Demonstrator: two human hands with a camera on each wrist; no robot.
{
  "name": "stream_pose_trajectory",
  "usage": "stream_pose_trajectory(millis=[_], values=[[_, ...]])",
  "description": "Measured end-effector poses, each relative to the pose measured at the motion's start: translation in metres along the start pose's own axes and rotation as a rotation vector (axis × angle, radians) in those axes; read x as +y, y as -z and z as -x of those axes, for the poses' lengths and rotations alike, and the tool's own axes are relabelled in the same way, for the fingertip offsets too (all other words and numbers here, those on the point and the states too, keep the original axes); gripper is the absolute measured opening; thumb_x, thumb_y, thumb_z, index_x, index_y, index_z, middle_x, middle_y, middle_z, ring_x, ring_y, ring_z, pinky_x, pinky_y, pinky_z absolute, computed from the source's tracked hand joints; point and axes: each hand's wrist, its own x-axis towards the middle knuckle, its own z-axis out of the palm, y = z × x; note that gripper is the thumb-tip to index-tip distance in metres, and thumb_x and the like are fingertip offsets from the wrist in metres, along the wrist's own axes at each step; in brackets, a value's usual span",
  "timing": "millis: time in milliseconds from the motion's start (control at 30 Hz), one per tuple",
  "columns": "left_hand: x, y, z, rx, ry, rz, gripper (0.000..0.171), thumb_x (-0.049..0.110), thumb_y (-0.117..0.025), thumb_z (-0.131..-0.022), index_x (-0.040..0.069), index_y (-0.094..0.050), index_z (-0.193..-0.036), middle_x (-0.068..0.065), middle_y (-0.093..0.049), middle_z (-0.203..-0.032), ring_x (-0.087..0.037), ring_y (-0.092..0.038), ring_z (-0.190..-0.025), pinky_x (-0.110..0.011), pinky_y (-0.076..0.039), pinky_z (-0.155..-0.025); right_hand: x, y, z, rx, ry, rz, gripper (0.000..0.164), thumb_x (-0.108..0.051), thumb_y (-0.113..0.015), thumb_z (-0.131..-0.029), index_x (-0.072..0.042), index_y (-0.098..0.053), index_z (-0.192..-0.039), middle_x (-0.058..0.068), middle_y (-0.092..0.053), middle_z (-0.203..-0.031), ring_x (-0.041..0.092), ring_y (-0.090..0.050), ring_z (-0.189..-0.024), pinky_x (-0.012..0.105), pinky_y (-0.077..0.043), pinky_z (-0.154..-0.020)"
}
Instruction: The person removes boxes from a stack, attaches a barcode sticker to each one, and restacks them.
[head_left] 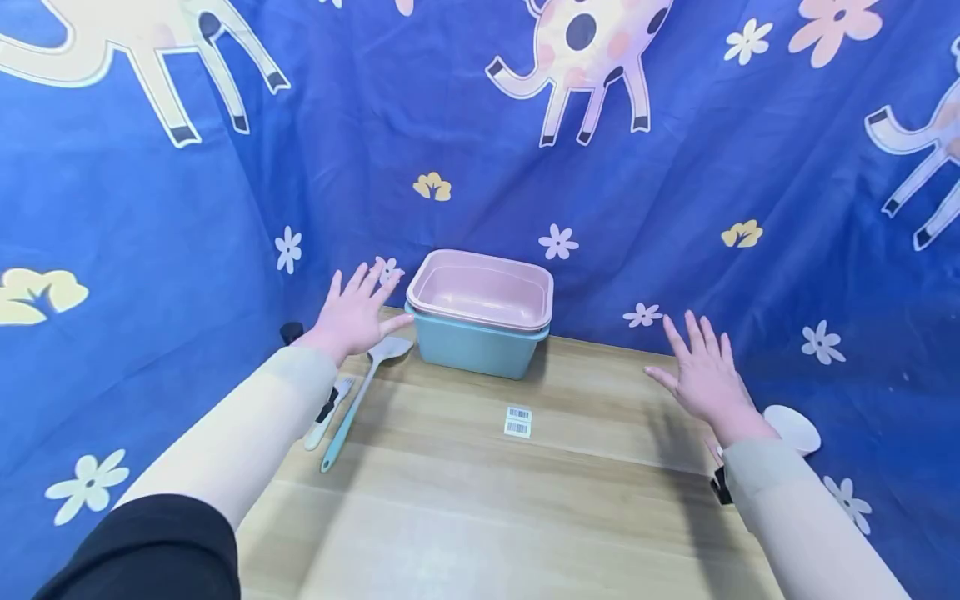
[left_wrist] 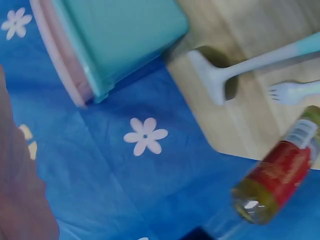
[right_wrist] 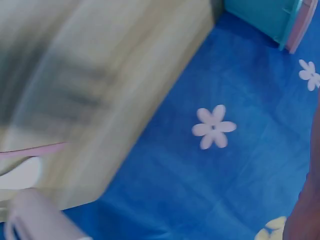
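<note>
My left hand [head_left: 354, 315] is held up over the table's back left, fingers spread, holding nothing. Just right of it, a pink plastic basin [head_left: 483, 292] sits nested in a teal basin [head_left: 476, 346]. Below that hand lie a spatula [head_left: 388, 347] with a pale head and teal handle, and a fork [head_left: 343, 387]. The left wrist view also shows a bottle [left_wrist: 281, 172] with a red label and yellowish contents. On the other side, my right hand [head_left: 705, 383] hovers above the table with fingers apart and nothing in it.
A white rounded object [head_left: 793, 429] is partly hidden behind my right arm. The right wrist view shows a pale pink vessel [right_wrist: 45, 215] and a white piece [right_wrist: 22, 174] beside a thin pink strip. A barcode label [head_left: 518, 422] is on the table; blue patterned cloth [head_left: 465, 125] surrounds it.
</note>
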Motion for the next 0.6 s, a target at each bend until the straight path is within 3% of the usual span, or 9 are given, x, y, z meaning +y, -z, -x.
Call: stream_pose_trajectory(millis=[167,333,500,600], values=[[-0.008,0.016,-0.027,0.055,0.046,0.057,0.093,0.079,-0.026,-0.091,0.019,-0.006,-0.16,-0.014,0.004,-0.164,-0.036,0.006,-0.148,-0.059,0.018,-0.109,-0.022,0.006,-0.043,0.036,0.008,-0.034,0.088,-0.065,-0.048,-0.094,-0.019,-0.01,-0.16,0.022,-0.002,-0.162,0.043,0.002,-0.146,0.062,0.005,-0.112],[-0.004,0.028,-0.048,0.015,0.095,0.092,0.092,0.075,-0.03,-0.093,0.013,-0.013,-0.159,-0.017,-0.002,-0.163,-0.037,0.003,-0.148,-0.061,0.012,-0.111,-0.055,-0.002,-0.084,0.012,0.0,-0.09,0.09,-0.069,-0.044,-0.093,-0.016,-0.014,-0.159,0.025,-0.011,-0.16,0.045,-0.006,-0.145,0.063,-0.002,-0.113],[0.008,0.026,-0.062,0.009,0.189,0.207,0.081,0.062,-0.038,-0.099,0.003,-0.028,-0.154,-0.027,-0.029,-0.153,-0.047,-0.024,-0.139,-0.063,-0.016,-0.11,-0.092,-0.021,-0.111,-0.094,-0.026,-0.143,0.084,-0.064,-0.044,-0.096,-0.007,-0.026,-0.156,0.029,-0.033,-0.15,0.047,-0.027,-0.137,0.061,-0.019,-0.111],[0.012,0.015,-0.068,0.025,0.255,0.277,0.076,0.059,-0.039,-0.1,-0.001,-0.041,-0.147,-0.029,-0.039,-0.146,-0.05,-0.034,-0.132,-0.062,-0.029,-0.104,-0.114,-0.031,-0.123,-0.155,-0.084,-0.279,0.07,-0.051,-0.05,-0.099,0.0,-0.042,-0.146,0.026,-0.046,-0.141,0.043,-0.037,-0.131,0.055,-0.028,-0.109]])
